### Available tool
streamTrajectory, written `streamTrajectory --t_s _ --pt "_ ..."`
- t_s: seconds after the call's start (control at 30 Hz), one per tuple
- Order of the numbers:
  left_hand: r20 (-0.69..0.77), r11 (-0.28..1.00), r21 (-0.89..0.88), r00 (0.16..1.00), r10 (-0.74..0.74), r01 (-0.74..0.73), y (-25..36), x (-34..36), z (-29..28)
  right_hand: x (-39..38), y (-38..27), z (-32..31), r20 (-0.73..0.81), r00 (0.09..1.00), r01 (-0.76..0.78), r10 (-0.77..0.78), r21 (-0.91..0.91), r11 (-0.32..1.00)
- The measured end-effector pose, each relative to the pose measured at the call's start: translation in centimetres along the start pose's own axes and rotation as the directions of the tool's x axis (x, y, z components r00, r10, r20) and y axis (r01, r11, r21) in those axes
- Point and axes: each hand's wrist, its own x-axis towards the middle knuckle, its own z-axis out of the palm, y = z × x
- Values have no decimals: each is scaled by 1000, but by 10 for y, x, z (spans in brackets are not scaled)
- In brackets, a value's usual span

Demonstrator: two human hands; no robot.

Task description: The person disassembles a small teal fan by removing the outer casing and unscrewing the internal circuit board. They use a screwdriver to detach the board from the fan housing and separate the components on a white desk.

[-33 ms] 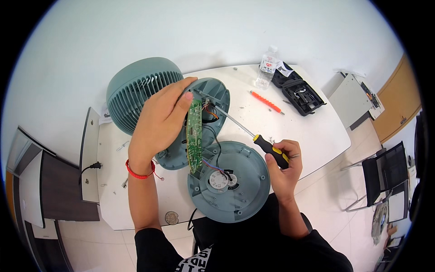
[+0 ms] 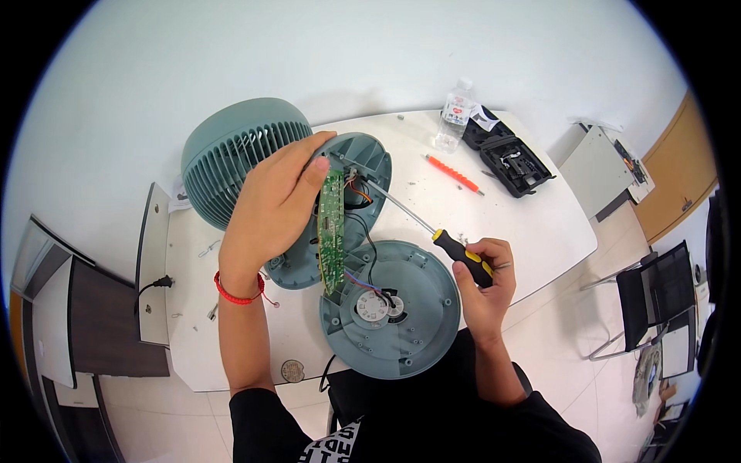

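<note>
With my left hand closed over the top of the teal oval housing, my thumb rests by the upper end of a long green circuit board. My right hand grips a black and yellow screwdriver; its metal shaft reaches into the housing near a small connector with coloured wires. Below, a round teal base with a central plate is linked by black, blue and red wires. The slatted fan head lies on the table behind my left hand.
On the white table are an orange bit holder, a water bottle, an open black tool case and small loose parts. A black plug hangs at left. A black chair stands to the right.
</note>
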Motion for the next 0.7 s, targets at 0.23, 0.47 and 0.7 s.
streamTrajectory --t_s 0.23,0.47,0.7 --pt "-32 999 26 999 42 -41 5 -1 0 -1 -7 -11 -42 963 -259 266 134 957" --pt "37 1000 -9 999 -1 1 5 -1 -2 -9 13 -3 587 804 -575 93 730 369" --pt "37 999 -42 999 -12 13 -1 -3 -7 18 -1 46 517 854 -428 56 638 639"
